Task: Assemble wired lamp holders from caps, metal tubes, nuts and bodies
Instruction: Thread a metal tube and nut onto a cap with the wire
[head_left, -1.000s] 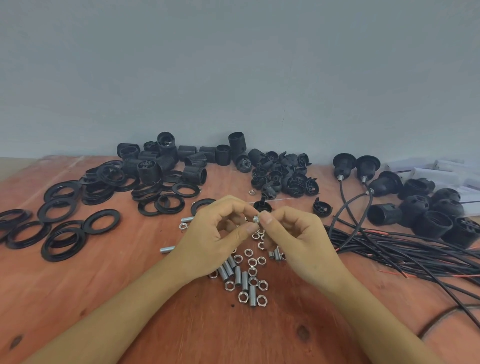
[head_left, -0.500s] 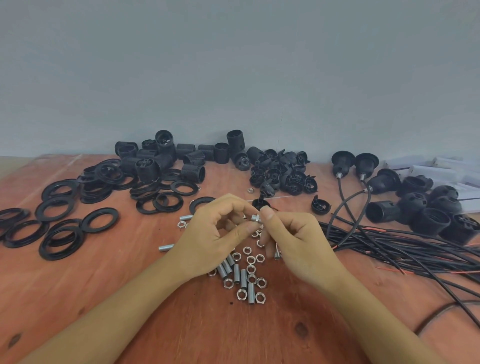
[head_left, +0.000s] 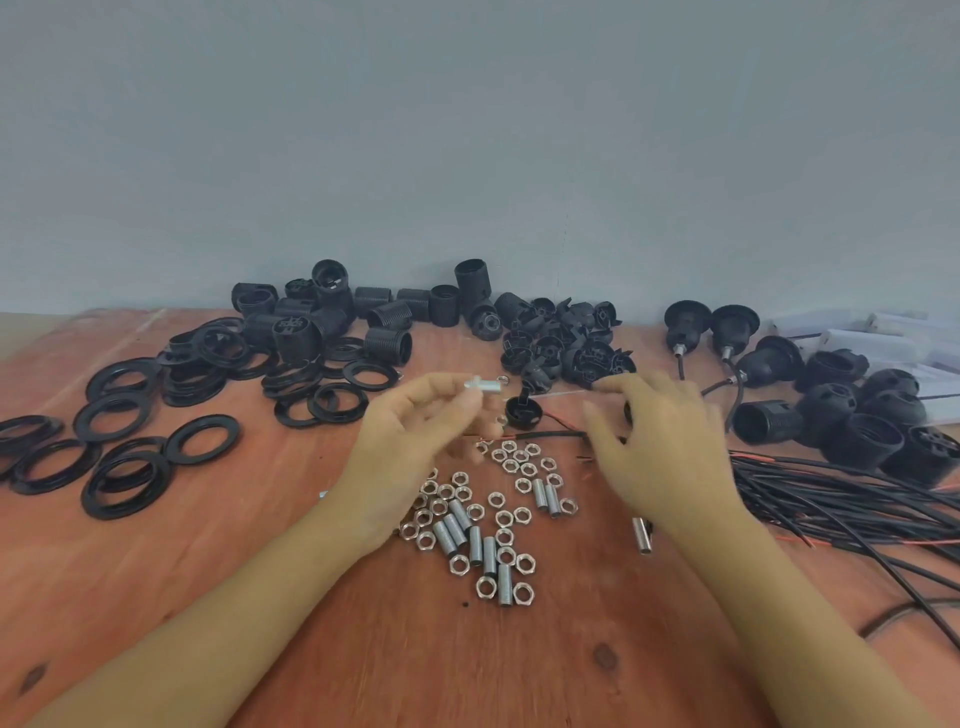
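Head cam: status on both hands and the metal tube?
Left hand pinches short silver threaded metal tube. Right hand open, blurred, near black wire bundle. Loose black plastic cap lies between hands.

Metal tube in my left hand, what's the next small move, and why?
Probably take the loose black cap with the right hand: that hand is open and near it, while the left hand pinches the metal tube just beside it.

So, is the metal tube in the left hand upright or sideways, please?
Sideways: the metal tube lies roughly level, pinched by the left hand.
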